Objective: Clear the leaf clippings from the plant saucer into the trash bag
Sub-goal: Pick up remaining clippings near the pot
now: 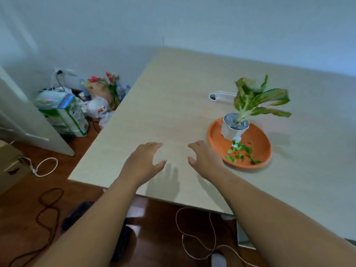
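Orange plant saucer w/ bright green leaf clippings scattered on it; white pot, grey inside. Plant: green leaves w/ yellow and reddish-orange streaks. Table pale beige woodgrain. Floor dark red-brown wood. White cable on floor; red flowers by pale blue-grey wall.

2 bare forearms, no sleeves.

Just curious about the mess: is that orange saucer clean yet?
No. Green leaf clippings lie scattered in the orange saucer, in front of the white pot.
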Demonstrator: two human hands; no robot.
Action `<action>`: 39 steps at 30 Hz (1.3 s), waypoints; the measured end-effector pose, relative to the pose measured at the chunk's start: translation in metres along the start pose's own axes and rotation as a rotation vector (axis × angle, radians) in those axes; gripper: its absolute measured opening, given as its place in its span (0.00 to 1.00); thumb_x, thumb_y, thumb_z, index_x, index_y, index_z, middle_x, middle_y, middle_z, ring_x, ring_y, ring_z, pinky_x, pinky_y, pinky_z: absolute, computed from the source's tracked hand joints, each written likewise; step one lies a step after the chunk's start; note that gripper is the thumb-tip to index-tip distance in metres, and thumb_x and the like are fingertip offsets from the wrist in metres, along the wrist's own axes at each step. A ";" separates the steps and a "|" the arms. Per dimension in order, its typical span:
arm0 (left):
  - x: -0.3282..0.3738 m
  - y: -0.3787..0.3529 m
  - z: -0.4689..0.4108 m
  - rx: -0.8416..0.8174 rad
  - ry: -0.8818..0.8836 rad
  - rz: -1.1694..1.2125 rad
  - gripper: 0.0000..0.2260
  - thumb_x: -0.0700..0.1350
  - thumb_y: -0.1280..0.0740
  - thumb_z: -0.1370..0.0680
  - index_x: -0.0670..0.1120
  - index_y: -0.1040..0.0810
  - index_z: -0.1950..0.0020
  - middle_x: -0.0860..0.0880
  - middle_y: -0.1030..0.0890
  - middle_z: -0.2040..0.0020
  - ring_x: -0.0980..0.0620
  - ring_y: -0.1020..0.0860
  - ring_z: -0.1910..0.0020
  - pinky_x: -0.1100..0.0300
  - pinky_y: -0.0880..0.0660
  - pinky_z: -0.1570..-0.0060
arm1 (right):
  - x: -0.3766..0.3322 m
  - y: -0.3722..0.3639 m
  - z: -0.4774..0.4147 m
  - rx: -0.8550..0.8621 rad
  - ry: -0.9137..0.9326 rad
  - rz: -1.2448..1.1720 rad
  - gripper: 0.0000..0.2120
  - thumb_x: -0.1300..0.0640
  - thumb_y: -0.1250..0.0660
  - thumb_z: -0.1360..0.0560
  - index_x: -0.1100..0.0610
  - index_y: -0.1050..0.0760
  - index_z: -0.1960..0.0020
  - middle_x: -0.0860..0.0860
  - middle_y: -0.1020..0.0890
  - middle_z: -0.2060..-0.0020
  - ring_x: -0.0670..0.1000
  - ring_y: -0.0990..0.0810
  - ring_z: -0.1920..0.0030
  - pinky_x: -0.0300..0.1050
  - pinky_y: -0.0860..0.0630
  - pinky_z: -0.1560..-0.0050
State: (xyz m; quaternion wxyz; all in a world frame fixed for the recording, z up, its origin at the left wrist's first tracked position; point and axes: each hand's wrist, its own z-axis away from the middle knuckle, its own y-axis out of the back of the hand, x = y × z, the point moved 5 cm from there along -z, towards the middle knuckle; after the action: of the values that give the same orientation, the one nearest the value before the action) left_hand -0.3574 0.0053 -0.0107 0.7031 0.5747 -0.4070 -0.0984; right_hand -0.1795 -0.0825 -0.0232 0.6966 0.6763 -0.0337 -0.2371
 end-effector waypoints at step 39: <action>0.234 -0.214 -0.149 -0.216 -0.076 0.077 0.18 0.52 0.40 0.23 0.46 0.26 0.35 0.49 0.24 0.37 0.48 0.27 0.36 0.53 0.28 0.39 | 0.303 -0.006 -0.046 -0.350 0.249 -0.014 0.25 0.52 0.47 0.19 0.53 0.44 0.23 0.48 0.45 0.22 0.51 0.48 0.22 0.50 0.44 0.24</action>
State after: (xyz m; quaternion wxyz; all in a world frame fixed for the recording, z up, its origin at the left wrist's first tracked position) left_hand -0.0331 -0.0965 -0.0944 0.7484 0.4752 -0.4422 -0.1363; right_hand 0.1041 -0.1535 -0.1158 0.8004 0.5694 0.0993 -0.1589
